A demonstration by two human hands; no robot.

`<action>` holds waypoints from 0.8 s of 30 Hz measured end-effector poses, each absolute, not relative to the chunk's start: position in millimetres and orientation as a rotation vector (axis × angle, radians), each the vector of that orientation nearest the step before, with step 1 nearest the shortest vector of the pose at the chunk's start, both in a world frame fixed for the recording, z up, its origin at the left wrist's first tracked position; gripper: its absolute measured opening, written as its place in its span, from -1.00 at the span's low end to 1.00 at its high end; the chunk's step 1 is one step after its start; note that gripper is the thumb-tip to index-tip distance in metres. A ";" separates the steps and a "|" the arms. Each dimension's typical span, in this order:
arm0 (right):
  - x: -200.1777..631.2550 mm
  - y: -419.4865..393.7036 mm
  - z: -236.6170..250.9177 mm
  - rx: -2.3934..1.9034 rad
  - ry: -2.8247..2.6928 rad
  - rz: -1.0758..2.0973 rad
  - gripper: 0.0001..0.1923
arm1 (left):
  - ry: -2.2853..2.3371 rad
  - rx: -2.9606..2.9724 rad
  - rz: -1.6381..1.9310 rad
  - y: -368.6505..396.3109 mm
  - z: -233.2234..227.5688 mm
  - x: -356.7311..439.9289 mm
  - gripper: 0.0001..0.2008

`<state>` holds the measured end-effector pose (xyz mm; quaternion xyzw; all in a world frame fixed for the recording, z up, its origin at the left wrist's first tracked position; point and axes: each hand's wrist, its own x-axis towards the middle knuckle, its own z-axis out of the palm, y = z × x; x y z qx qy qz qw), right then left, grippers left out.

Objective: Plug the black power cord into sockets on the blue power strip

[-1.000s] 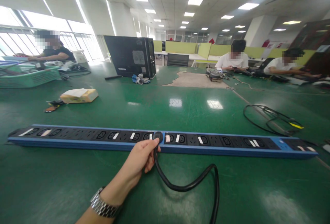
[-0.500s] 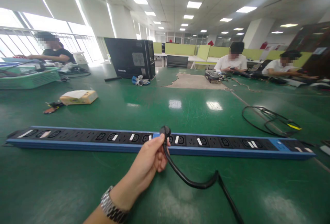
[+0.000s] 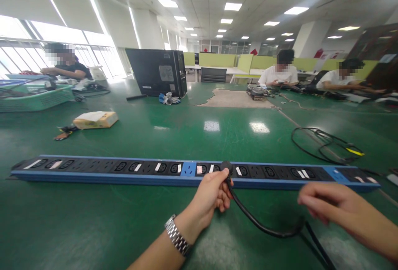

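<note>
Pinching the black plug (image 3: 227, 166) over the multi-socket power strip (image 3: 102, 177), your left hand (image 3: 211, 197) may slip if the cord (image 3: 258, 223) twists. Your right hand (image 3: 334, 201) is beside the cord; its grip isn't clear.

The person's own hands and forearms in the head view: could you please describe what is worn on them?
The left hand is ungloved, with a silver-coloured metal-link bracelet, like a watch band, around its wrist; no dial shows. The right hand is ungloved too, with nothing visible at its wrist. No sleeve shows on either forearm.
</note>
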<state>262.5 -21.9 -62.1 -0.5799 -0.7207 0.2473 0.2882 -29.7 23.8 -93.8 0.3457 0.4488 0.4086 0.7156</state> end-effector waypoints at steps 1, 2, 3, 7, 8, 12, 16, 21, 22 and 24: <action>252.8 -5.4 -58.3 -1.519 -1.976 0.800 -0.63 | 1.018 0.789 0.893 24.7 -93.5 -29.8 -0.57; 242.6 9.5 -56.5 -1.501 -1.941 0.835 -0.60 | 1.048 0.824 0.879 25.7 -93.3 -29.8 -0.58; 232.7 21.7 -57.0 -1.496 -1.907 0.814 -0.58 | 1.084 0.869 0.865 26.7 -93.1 -29.7 -0.58; 203.2 41.2 -74.7 -1.482 -1.906 0.457 -0.58 | 1.200 1.028 0.836 28.2 -94.7 -27.6 -0.58; 199.0 40.5 -79.6 -1.458 -1.955 0.401 -0.59 | 1.220 1.045 0.833 27.8 -95.6 -26.4 -0.58; 192.0 33.6 -88.8 -1.368 -2.128 0.403 -0.65 | 1.276 1.075 0.823 25.1 -99.4 -18.8 -0.58; 192.7 30.5 -87.1 -1.387 -2.167 0.463 -0.66 | 1.290 1.078 0.845 25.9 -103.1 -13.8 -0.56; 176.2 29.3 -75.7 -1.456 -2.168 0.487 -0.65 | 1.202 1.029 0.895 32.6 -106.5 -13.3 -0.53; 168.4 30.4 -71.4 -1.488 -2.160 0.476 -0.66 | 1.180 1.015 0.910 33.9 -106.3 -13.1 -0.53; 149.5 35.1 -61.4 -1.558 -2.167 0.453 -0.67 | 1.164 0.999 0.939 35.4 -105.7 -12.6 -0.51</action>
